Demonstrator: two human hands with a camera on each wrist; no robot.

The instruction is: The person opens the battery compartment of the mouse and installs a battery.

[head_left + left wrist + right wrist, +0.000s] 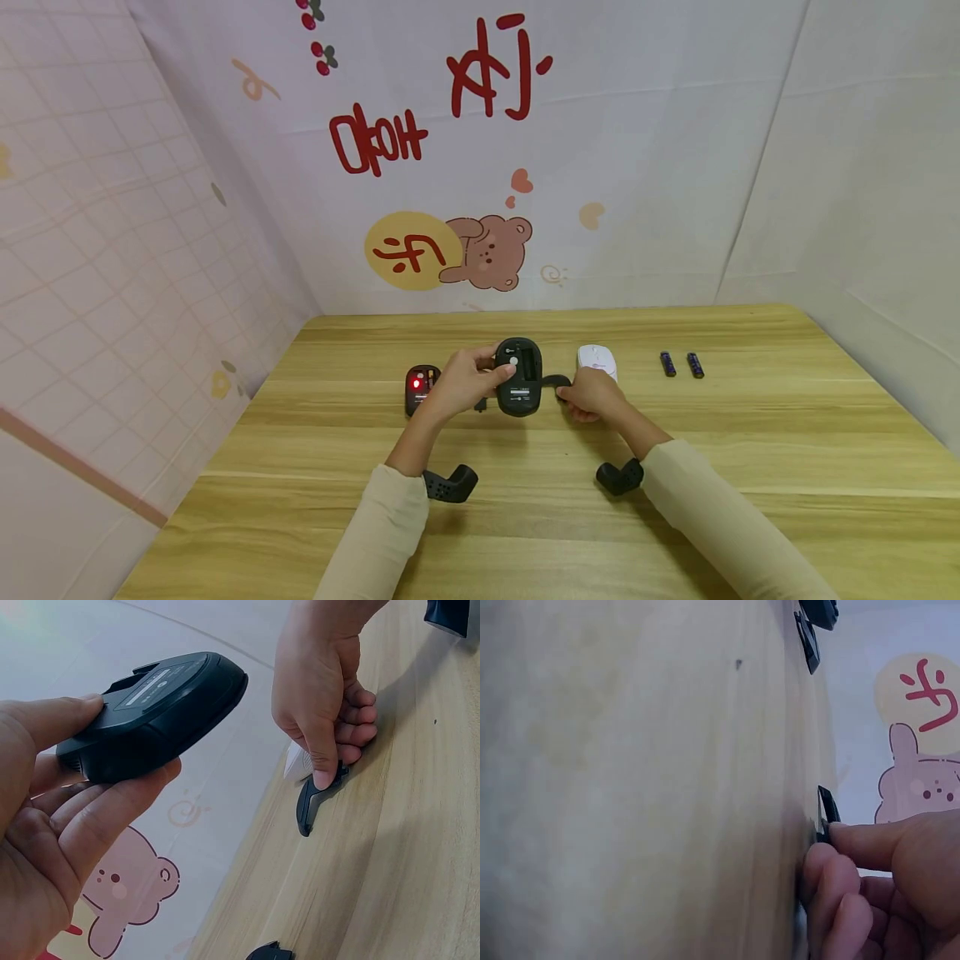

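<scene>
With our left hand we grip a black mouse above the middle of the table, thumb on its underside. With our right hand, to its right, we pinch a curved black piece low over the wood. A white mouse sits just on the far side of our right hand; farther right, we see two batteries. To the left, a second black mouse shows a red light.

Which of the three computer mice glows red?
The rounded black mouse upturned on the wooden table, left of the left hand: its underside shines red. The oval black mouse in that hand and the white mouse show no light.
</scene>
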